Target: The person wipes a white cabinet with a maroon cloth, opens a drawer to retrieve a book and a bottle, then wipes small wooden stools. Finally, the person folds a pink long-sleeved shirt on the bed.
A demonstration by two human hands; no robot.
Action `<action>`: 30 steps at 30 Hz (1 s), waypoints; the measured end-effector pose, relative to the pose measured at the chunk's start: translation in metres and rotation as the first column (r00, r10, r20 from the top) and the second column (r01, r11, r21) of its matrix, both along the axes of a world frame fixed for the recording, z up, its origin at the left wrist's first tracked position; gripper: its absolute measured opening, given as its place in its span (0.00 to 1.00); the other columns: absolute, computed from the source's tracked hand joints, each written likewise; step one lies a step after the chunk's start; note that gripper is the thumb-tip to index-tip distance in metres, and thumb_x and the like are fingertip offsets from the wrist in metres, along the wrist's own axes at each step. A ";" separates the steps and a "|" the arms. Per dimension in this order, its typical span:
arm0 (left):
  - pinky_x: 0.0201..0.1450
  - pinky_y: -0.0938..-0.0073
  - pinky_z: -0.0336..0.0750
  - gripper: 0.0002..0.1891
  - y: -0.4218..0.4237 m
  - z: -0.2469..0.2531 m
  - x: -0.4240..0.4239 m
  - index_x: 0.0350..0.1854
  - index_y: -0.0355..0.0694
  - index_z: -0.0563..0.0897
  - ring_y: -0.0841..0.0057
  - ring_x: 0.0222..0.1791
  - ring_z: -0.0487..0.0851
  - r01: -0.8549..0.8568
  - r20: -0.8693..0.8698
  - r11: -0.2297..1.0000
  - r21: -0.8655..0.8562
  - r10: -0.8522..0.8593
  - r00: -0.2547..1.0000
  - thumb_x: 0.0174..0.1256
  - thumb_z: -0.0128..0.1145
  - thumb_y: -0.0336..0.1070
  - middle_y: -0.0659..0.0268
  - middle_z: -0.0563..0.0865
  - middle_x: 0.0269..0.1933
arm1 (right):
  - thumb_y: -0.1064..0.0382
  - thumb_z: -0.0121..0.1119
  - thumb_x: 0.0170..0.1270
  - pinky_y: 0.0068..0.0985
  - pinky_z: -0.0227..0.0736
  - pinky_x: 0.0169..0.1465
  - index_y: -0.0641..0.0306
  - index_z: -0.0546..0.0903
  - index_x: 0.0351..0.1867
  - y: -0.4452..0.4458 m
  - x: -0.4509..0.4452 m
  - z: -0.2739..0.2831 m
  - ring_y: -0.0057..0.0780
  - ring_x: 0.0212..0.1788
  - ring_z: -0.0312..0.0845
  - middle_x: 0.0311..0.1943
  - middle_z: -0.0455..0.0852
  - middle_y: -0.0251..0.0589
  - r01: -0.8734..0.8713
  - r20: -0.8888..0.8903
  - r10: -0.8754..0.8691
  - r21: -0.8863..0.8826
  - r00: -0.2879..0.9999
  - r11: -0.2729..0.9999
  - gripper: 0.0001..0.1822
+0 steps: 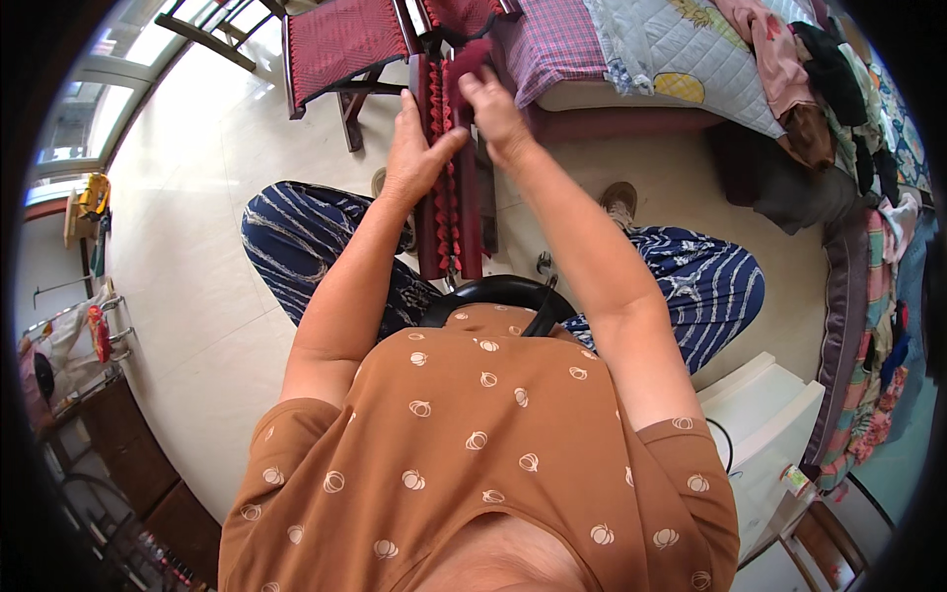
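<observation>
A folded stool with dark reddish-brown wooden rails (468, 214) stands between my knees, a strip of red woven seat (445, 200) bunched between the rails. My left hand (418, 152) grips it from the left, thumb across the right rail and fingers along the left one. In my right hand (494, 115) is a dark red cloth (471, 61), slightly blurred, against the far part of the right rail. How the cloth touches the wood underneath is hidden by the fingers.
Ahead stands a folding seat with red woven webbing (344, 44). A bed with a quilted cover (658, 52) is at the far right, with heaped clothes (828, 74) beside it. A white cabinet (762, 414) stands to my right, and a black ring-shaped part (510, 287) is at my waist.
</observation>
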State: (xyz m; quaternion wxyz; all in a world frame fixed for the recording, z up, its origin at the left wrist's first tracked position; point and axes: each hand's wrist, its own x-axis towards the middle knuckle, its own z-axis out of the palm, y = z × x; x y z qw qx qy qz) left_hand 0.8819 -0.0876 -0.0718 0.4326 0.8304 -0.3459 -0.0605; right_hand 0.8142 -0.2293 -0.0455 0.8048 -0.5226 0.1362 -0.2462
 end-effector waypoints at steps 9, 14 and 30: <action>0.65 0.57 0.72 0.59 0.028 -0.005 0.025 0.79 0.29 0.53 0.45 0.65 0.77 -0.155 0.111 0.937 0.312 0.126 0.986 0.61 0.59 0.74 0.39 0.75 0.66 | 0.63 0.53 0.74 0.34 0.49 0.79 0.65 0.59 0.78 0.111 -0.099 -0.040 0.52 0.82 0.46 0.79 0.54 0.56 -0.206 -0.183 0.130 -0.501 0.974 0.841 0.33; 0.66 0.56 0.72 0.59 0.020 -0.003 0.037 0.77 0.29 0.56 0.45 0.65 0.77 -0.215 -0.017 0.922 0.323 0.233 0.972 0.51 0.68 0.65 0.39 0.77 0.64 | 0.68 0.54 0.68 0.30 0.77 0.55 0.69 0.81 0.56 0.081 -0.078 -0.105 0.28 0.47 0.84 0.46 0.90 0.43 0.088 -0.387 -0.071 0.027 0.920 0.996 0.17; 0.67 0.60 0.71 0.56 0.005 -0.005 0.040 0.78 0.28 0.59 0.50 0.66 0.77 -0.239 0.029 0.921 0.306 0.242 0.970 0.54 0.64 0.64 0.45 0.76 0.66 | 0.72 0.54 0.57 0.46 0.71 0.65 0.64 0.78 0.60 -0.028 -0.026 -0.299 0.55 0.62 0.75 0.59 0.80 0.54 -0.332 -0.682 -0.395 -0.679 0.615 0.655 0.25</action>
